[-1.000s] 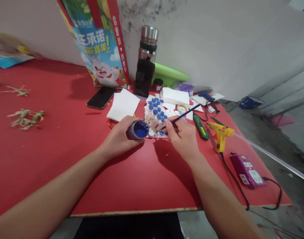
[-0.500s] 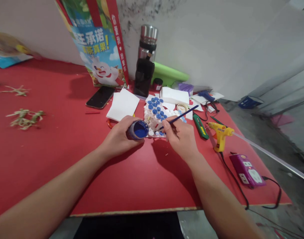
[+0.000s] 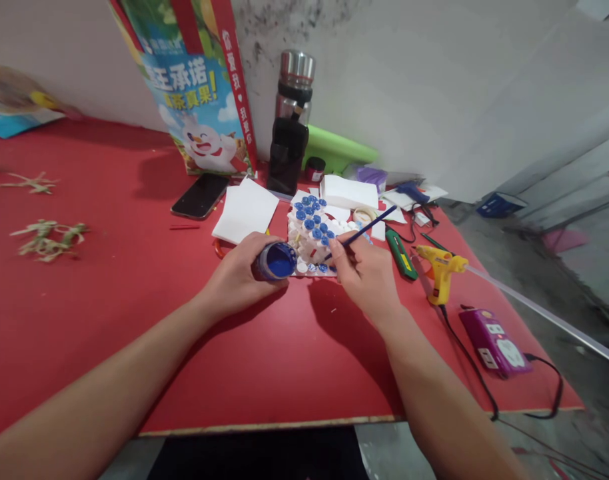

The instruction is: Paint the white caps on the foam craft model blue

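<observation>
My left hand (image 3: 244,270) is wrapped round a small jar of blue paint (image 3: 278,262), its mouth tipped toward me. Between the fingers of my right hand (image 3: 367,273) is a thin dark blue paintbrush (image 3: 367,229), its handle slanting up to the right. The brush's tip is down at the front of a white model (image 3: 304,248), near a row of small white and blue-painted discs. Several round blue pieces (image 3: 308,215) cover the model's top. Part of the model's right side is hidden behind my right hand.
To the right lie a green utility knife (image 3: 401,255), a yellow glue gun (image 3: 440,267) with a long glue stick, and a purple power strip (image 3: 494,342). White paper (image 3: 244,212), a phone (image 3: 200,195), a flask (image 3: 290,120) and a printed bag (image 3: 199,93) stand or lie beyond my hands.
My right hand and the brush have shifted slightly to the right along the model's front edge. My left hand holds the paint jar in nearly the same place.
</observation>
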The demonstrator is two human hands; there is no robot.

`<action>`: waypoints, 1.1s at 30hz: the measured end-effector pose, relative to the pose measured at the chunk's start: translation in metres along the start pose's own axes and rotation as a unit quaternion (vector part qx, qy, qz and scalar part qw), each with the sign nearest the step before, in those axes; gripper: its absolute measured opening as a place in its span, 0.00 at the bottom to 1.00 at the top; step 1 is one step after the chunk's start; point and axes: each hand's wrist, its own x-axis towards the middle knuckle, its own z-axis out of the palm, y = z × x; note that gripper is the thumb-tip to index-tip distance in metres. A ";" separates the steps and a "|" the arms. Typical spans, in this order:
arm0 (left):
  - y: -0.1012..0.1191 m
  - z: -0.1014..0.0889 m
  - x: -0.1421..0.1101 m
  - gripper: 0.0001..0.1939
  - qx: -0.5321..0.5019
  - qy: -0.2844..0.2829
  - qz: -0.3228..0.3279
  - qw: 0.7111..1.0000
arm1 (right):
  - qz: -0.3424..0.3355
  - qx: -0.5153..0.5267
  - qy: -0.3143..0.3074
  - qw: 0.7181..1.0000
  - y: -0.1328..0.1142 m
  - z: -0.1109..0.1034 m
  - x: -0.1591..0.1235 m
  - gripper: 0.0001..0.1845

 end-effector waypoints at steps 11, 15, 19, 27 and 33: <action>0.001 0.000 0.000 0.26 -0.001 -0.003 -0.004 1.000 | 0.010 0.011 -0.002 1.000 0.001 0.000 0.001 0.15; 0.001 0.000 0.000 0.26 -0.002 0.001 -0.007 1.000 | 0.001 0.002 0.017 1.000 0.000 -0.001 0.001 0.14; 0.001 0.000 0.000 0.26 -0.004 -0.003 -0.009 1.000 | 0.008 0.007 0.009 1.000 0.000 0.000 0.001 0.14; 0.002 0.000 0.000 0.26 -0.011 0.000 -0.006 1.000 | 0.023 0.027 0.018 0.999 -0.001 -0.003 0.001 0.14; 0.002 -0.001 0.000 0.26 -0.009 -0.006 -0.015 1.000 | 0.023 0.014 0.013 1.000 -0.003 -0.002 0.001 0.13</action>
